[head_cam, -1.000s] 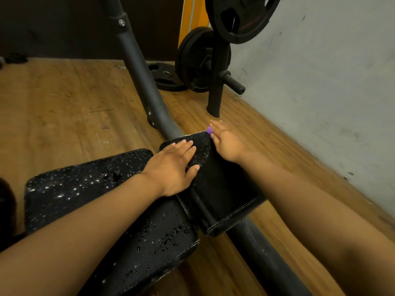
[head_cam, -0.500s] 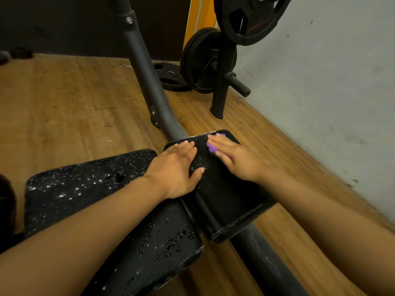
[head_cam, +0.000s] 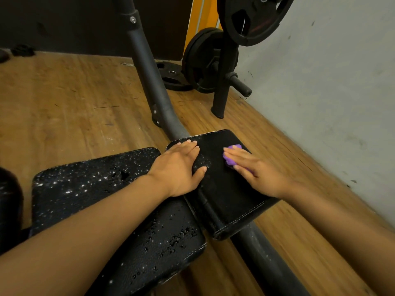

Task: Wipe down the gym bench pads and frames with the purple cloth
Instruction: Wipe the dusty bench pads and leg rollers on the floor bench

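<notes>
Both of your hands lie on the small black pad [head_cam: 222,178]. Your left hand [head_cam: 181,167] rests flat at its left edge, fingers straight and close together, thumb spread out. Your right hand [head_cam: 256,169] presses the purple cloth [head_cam: 230,157] (bunched, mostly hidden under straight fingers) near the pad's far right corner. Droplets speckle the larger pad [head_cam: 96,189] beside it.

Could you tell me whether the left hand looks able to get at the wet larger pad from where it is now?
Probably yes. The left hand lies flat on the small pad, right beside the droplet-covered large pad, and nothing stands between them. The right hand presses the purple cloth, though, so the left has nothing to wipe with.
</notes>
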